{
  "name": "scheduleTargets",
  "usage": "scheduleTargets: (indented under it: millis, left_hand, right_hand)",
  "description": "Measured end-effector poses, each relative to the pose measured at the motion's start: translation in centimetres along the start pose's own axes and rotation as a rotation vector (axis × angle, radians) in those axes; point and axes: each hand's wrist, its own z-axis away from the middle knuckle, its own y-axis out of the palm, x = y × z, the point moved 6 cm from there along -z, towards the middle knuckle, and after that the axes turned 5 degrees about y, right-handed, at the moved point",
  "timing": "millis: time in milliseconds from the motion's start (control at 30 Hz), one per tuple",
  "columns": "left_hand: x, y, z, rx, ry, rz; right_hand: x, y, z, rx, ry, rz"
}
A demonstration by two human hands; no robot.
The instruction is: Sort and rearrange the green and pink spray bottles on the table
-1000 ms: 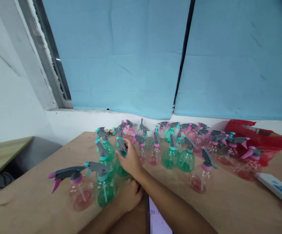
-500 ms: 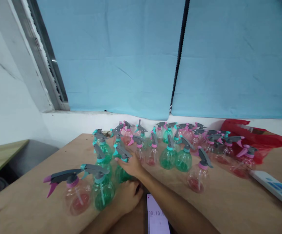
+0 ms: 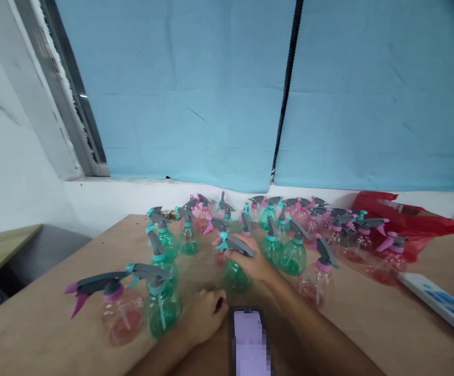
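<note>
My right hand grips the neck of a green spray bottle with a grey and teal trigger head, a little right of the middle. My left hand rests on the wooden table with its fingers curled; whether anything is inside them is hidden. Just left of it stands another green bottle, beside a clear pink bottle whose magenta nozzle points left. More green bottles, such as one by the left row, stand farther back. A phone lies in front of my hands.
Several pink and green spray bottles crowd the back, with a pink one nearer on the right. A red plastic bag and a white and blue box-like object lie at the right. Blue curtains hang behind.
My right hand has moved right with the green bottle, away from the left group of bottles. My left hand has stayed nearly in place. The view has shifted slightly.
</note>
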Motion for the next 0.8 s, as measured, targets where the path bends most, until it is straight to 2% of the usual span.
scheduleTargets:
  millis: [100, 267, 500, 633, 800]
  left_hand:
    - [0.1, 0.1, 0.0, -0.006, 0.007, -0.001]
    - [0.2, 0.1, -0.1, -0.01, 0.007, 0.008]
    - [-0.1, -0.2, 0.0, -0.002, -0.007, -0.01]
    - [-0.1, -0.2, 0.0, -0.001, -0.004, 0.017]
    - [0.0, -0.2, 0.0, -0.023, 0.013, 0.013]
  right_hand:
    - [-1.7, -0.7, 0.7, 0.037, 0.049, -0.039]
    - [-4.2, -1.1, 0.9, 0.018, 0.102, -0.139]
    - [-5.6, -2.2, 0.6, -0.083, 0.204, -0.168]
    - [-6.4, -2.3, 1.0, -0.135, 0.239, -0.259]
    - [-5.8, -2.3, 0.9, -0.058, 0.193, -0.198]
